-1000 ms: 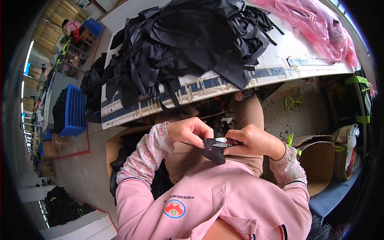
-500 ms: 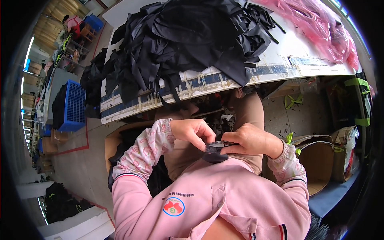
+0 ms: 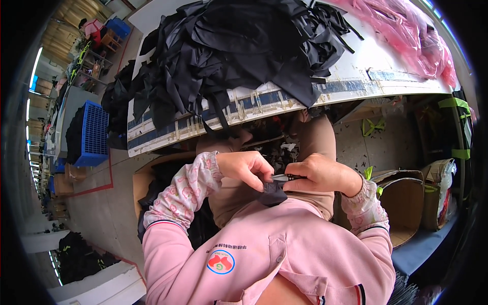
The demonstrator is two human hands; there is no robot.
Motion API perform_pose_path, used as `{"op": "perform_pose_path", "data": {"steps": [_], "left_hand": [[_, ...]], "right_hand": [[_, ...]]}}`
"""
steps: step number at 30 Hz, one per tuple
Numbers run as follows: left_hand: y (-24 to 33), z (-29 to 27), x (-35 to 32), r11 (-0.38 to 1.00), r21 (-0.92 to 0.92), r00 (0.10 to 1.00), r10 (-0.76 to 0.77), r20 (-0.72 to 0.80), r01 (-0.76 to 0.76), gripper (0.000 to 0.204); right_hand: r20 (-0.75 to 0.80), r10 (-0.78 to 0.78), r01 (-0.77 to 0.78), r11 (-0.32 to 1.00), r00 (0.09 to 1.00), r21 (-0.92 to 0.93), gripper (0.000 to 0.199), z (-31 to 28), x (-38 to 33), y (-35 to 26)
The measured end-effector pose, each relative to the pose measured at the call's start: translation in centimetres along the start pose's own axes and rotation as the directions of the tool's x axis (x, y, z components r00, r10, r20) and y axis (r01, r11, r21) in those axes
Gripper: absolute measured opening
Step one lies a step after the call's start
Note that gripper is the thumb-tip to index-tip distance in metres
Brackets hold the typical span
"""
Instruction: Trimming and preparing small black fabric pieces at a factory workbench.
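Note:
Over my lap, my left hand (image 3: 246,169) is closed in a pinch on a small black fabric piece (image 3: 274,195), which hangs down in front of my shirt. Close beside it, my right hand (image 3: 317,175) is wrapped round what looks like a pair of thread snips (image 3: 295,177), with a dark, dotted handle. Their shiny tips point left, at the upper edge of the fabric. My right fingers hide most of the handle, and whether the blades touch the fabric cannot be made out.
A large heap of black fabric pieces (image 3: 239,56) covers much of the white table (image 3: 356,84) ahead. Pink plastic sheeting (image 3: 406,40) lies at its far right. An open cardboard box (image 3: 399,213) stands to my right, and a blue crate (image 3: 94,134) to the left.
The snips have drawn slightly back to the right from the fabric, showing more of their shiny part. The black fabric's upper end now hangs lower and flatter; my left hand has barely moved.

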State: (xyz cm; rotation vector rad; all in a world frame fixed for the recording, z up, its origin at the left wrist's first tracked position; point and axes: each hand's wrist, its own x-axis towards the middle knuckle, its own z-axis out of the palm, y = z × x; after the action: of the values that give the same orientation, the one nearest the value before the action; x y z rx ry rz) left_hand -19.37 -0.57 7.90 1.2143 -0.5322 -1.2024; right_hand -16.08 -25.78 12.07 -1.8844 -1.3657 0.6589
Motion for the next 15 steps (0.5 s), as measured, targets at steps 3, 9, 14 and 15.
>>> {"op": "perform_pose_path", "data": {"steps": [3, 9, 14, 15], "left_hand": [[-0.1, 0.5, -0.3, 0.994, -0.074, 0.973, 0.063, -0.222, -0.081, 0.012], [-1.2, 2.5, 0.5, 0.908, -0.08, 0.642, 0.226, -0.732, -0.411, 0.014], [-1.3, 3.0, 1.1, 0.9, 0.052, 0.591, 0.326, -0.738, -0.432, 0.012], [-1.3, 3.0, 1.1, 0.9, 0.07, 0.591, 0.339, -0.732, -0.43, 0.012]], "right_hand": [[-0.166, 0.085, -0.08, 0.996, 0.982, 0.037, 0.034, 0.5, -0.4, 0.6], [-0.459, 0.15, -0.224, 0.968, 0.875, -0.11, 0.032, 3.1, 0.3, -0.5], [-0.522, 0.121, -0.213, 0.97, 0.844, -0.121, 0.033, 3.2, 1.0, -0.8], [-0.523, 0.128, -0.212, 0.972, 0.843, -0.104, 0.033, 3.2, 1.1, -0.7]]}}
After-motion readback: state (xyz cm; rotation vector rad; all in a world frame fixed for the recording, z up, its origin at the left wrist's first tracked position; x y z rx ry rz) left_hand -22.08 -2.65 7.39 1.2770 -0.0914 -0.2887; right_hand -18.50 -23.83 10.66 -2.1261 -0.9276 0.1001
